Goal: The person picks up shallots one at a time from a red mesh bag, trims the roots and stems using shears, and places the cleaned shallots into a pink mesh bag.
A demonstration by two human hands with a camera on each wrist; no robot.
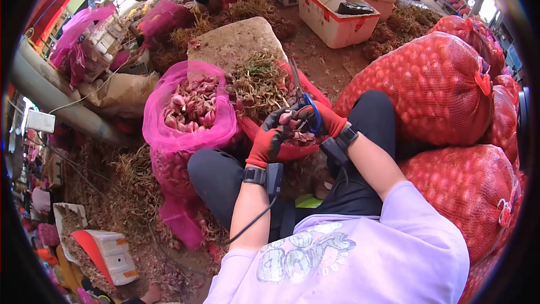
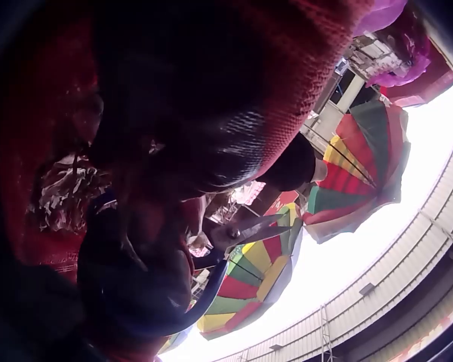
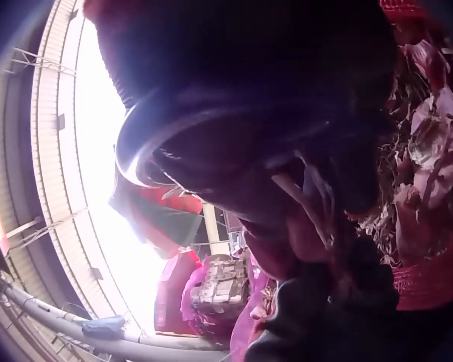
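Observation:
Both hands wear red gloves with dark palms and meet above the lap in the head view. My left hand (image 1: 266,142) pinches a shallot (image 1: 286,118) in its fingertips. Blue-handled scissors (image 1: 316,117) are gripped in my right hand (image 1: 333,121), their blades pointing up and away from the body. In the left wrist view the scissor blades (image 2: 249,230) stick out beyond the gloved fingers. Dry stalks (image 3: 306,192) show between the hands in the dark right wrist view. Below them sits a red mesh bag (image 1: 289,152) with loose shallots and papery skins.
A pink mesh bag (image 1: 151,118) full of shallots stands at the left knee. Dried stalks (image 1: 256,79) lie beyond the hands, by a flat pale slab (image 1: 236,39). Large full red mesh sacks (image 1: 422,87) crowd the right side. Foam boxes (image 1: 332,25) stand farther off.

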